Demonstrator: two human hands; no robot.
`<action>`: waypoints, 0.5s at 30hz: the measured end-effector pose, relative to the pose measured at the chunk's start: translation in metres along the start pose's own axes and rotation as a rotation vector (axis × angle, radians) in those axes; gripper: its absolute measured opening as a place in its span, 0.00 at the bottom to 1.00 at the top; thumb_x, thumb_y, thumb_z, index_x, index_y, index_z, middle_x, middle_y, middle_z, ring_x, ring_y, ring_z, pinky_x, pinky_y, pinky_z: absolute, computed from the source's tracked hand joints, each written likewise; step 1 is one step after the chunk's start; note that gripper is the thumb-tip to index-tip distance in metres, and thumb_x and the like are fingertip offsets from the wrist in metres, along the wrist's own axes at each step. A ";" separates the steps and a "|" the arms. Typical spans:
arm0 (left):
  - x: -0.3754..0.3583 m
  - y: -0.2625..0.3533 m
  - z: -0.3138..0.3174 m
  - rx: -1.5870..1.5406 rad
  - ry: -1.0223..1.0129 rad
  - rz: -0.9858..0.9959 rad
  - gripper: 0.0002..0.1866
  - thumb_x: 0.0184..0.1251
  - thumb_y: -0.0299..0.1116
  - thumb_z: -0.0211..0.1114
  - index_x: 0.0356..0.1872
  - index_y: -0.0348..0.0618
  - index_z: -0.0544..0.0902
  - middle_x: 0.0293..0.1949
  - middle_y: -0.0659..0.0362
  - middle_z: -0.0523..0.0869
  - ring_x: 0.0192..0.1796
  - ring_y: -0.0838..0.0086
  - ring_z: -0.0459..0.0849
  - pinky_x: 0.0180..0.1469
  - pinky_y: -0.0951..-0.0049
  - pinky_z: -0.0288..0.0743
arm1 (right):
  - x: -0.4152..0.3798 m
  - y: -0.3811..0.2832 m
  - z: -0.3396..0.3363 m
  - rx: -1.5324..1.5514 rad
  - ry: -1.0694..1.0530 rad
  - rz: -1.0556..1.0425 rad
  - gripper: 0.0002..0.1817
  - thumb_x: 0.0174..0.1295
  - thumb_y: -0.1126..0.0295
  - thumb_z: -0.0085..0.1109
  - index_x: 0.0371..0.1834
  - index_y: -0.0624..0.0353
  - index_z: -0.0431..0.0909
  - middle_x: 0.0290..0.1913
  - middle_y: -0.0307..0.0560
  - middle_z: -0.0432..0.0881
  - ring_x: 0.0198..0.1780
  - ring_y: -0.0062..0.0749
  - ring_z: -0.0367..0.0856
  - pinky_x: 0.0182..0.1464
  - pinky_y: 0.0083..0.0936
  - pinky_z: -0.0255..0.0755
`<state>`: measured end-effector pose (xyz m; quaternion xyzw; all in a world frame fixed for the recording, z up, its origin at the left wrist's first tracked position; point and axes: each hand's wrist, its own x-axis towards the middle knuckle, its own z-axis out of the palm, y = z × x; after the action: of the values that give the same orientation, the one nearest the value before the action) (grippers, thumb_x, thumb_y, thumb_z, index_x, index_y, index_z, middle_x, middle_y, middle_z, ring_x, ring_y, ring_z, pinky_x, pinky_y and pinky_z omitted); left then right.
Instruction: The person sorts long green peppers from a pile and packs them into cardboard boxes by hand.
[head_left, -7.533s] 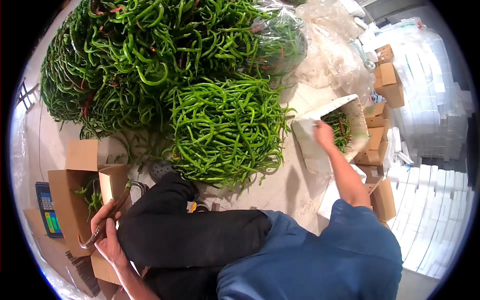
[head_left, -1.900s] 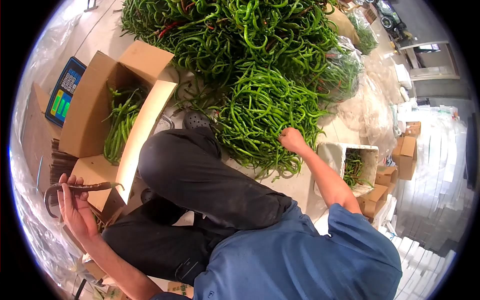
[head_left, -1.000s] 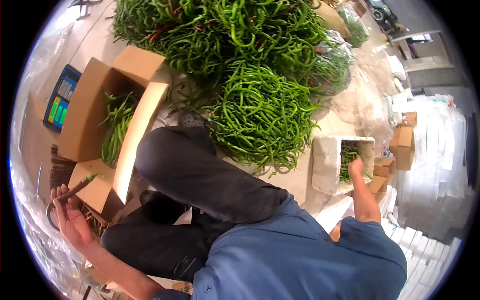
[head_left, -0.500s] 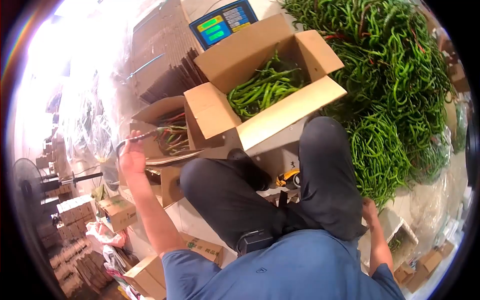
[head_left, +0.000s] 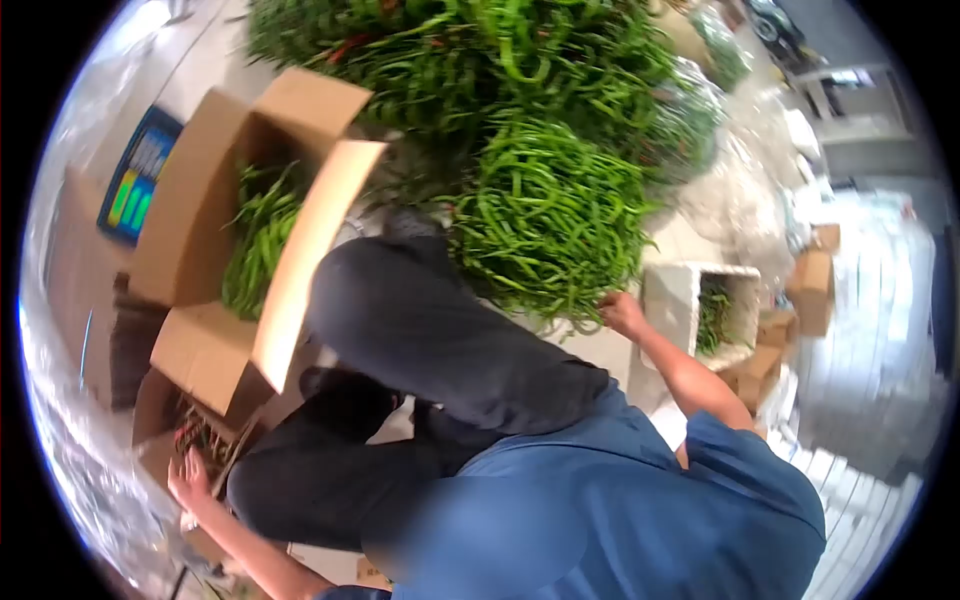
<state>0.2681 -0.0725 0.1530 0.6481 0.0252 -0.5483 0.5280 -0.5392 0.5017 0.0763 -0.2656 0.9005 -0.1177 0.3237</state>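
My left hand (head_left: 187, 480) is open, fingers spread, at the edge of a small cardboard box (head_left: 153, 425). Inside that box lie reddish and dark chili peppers (head_left: 197, 432). Over on the other side, my right hand (head_left: 622, 314) has its fingers curled at the lower edge of a heap of long green chili peppers (head_left: 555, 215); whatever it grips is hidden. Between my knees and the scale stands a larger open carton (head_left: 190, 200), flaps up, partly filled with green chili peppers (head_left: 262, 240).
A blue digital scale display (head_left: 138, 185) with lit green digits sits behind the carton. Right of the heap is a white foam box (head_left: 672, 305) with some greens inside. Clear plastic bags (head_left: 735, 185) and small cardboard boxes (head_left: 812, 290) lie further right.
My view has turned right. The dark, curved chili pepper that was in my left hand is gone from it, and the hand has lowered to the small box. My right hand stays by the heap.
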 end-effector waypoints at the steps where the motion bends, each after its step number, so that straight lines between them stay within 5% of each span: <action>1: 0.016 0.007 -0.004 -0.021 0.000 0.031 0.34 0.67 0.24 0.64 0.71 0.32 0.58 0.73 0.42 0.62 0.71 0.44 0.68 0.67 0.43 0.75 | -0.005 -0.008 0.002 0.108 0.024 0.086 0.15 0.64 0.63 0.58 0.36 0.65 0.87 0.28 0.50 0.86 0.26 0.27 0.83 0.31 0.29 0.78; 3: -0.001 0.012 0.010 -0.072 -0.063 0.106 0.32 0.66 0.22 0.64 0.69 0.30 0.61 0.72 0.41 0.65 0.72 0.46 0.68 0.65 0.44 0.77 | -0.010 -0.026 -0.004 0.076 -0.098 0.303 0.17 0.65 0.60 0.58 0.35 0.66 0.86 0.26 0.47 0.85 0.23 0.25 0.82 0.29 0.28 0.78; 7: -0.074 0.028 0.075 0.204 -0.291 0.328 0.24 0.75 0.25 0.54 0.67 0.27 0.63 0.67 0.40 0.73 0.72 0.50 0.70 0.69 0.57 0.75 | -0.013 -0.029 0.014 -0.077 0.091 0.047 0.19 0.59 0.61 0.66 0.46 0.65 0.81 0.35 0.57 0.86 0.39 0.50 0.86 0.45 0.40 0.79; 8: -0.149 0.000 0.122 0.195 -0.196 0.450 0.22 0.79 0.28 0.49 0.69 0.28 0.63 0.68 0.41 0.72 0.71 0.54 0.72 0.70 0.61 0.71 | -0.004 -0.009 0.031 0.021 0.125 0.016 0.31 0.54 0.63 0.71 0.59 0.65 0.74 0.49 0.64 0.82 0.54 0.60 0.79 0.57 0.44 0.75; 11: -0.211 -0.017 0.168 0.361 -0.365 0.658 0.22 0.79 0.29 0.50 0.69 0.29 0.65 0.69 0.43 0.72 0.69 0.57 0.73 0.69 0.59 0.69 | -0.009 -0.058 0.020 -0.070 0.261 -0.062 0.42 0.52 0.63 0.72 0.69 0.67 0.63 0.63 0.66 0.72 0.61 0.61 0.74 0.61 0.44 0.72; 15: -0.289 -0.075 0.229 0.542 -0.629 0.781 0.22 0.77 0.30 0.54 0.67 0.29 0.69 0.68 0.46 0.73 0.67 0.60 0.76 0.68 0.60 0.68 | 0.004 -0.099 0.018 -0.102 0.411 -0.225 0.44 0.49 0.70 0.71 0.71 0.66 0.60 0.64 0.65 0.70 0.63 0.58 0.71 0.62 0.44 0.70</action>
<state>-0.0490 -0.0446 0.3531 0.5269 -0.5164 -0.4658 0.4886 -0.4900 0.4164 0.0985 -0.3508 0.9170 -0.1587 0.1047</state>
